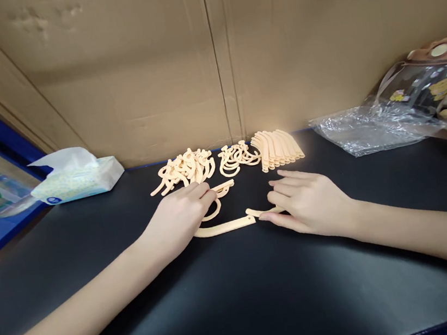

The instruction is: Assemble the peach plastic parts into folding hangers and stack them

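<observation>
Long curved strip [225, 227] lies just below the centre of the frame, flat on the black bench [240, 297], between the two hands. Its long axis runs roughly left to right; the left end passes out of sight at the left hand [182, 214], the nearer one, while the holed right end sits just beside the right hand's thumb. That right hand [306, 200] pinches a short curved piece [253, 212], whose tip meets or almost meets the strip's end. The left hand's fingers are curled down; whether they grip the straight piece [223, 185] beside them I cannot tell. Counting: one long strip, one short piece, one straight piece, one ring-shaped piece [217, 209] by the left fingers; at upper centre, two loose heaps [190, 163], too tangled to count, and one neat stack [278, 148]; one tissue box [105, 175] at left.
</observation>
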Available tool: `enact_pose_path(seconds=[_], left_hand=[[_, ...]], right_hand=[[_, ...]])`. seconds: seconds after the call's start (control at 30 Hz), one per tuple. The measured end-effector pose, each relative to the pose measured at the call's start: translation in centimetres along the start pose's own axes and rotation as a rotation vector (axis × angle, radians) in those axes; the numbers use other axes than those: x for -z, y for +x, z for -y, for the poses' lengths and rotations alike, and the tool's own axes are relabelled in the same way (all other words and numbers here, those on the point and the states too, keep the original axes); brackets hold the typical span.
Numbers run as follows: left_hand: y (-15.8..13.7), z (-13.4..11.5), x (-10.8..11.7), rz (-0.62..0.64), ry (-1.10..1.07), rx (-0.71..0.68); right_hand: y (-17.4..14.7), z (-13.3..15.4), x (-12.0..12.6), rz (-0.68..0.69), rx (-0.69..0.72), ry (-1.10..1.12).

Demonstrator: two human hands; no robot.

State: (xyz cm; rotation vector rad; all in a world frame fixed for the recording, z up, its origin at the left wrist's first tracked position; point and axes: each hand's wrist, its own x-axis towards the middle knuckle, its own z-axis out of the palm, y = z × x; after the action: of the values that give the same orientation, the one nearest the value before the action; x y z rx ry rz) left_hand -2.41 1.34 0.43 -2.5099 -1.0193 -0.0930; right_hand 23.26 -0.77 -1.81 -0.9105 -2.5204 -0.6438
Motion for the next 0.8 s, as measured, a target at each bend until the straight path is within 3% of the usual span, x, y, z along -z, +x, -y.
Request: enact_pose_path(seconds=[0.27, 0.47, 0.8], left_hand=[[-0.2, 0.2, -0.2, -0.033, -0.029, 0.027], [-0.2, 0.3, -0.2, -0.059, -0.087, 0.039], [-0.1, -0.1, 0.1, -0.071, -0.202, 0.127]], right_hand=[[-0.1, -0.1, -0.2, -0.087, 0.028, -0.021], [-0.2, 0.0, 0.3, -0.007, -0.021, 0.029], [-0.4, -1.0, -0.3, 0.011, 0.078, 0.136]])
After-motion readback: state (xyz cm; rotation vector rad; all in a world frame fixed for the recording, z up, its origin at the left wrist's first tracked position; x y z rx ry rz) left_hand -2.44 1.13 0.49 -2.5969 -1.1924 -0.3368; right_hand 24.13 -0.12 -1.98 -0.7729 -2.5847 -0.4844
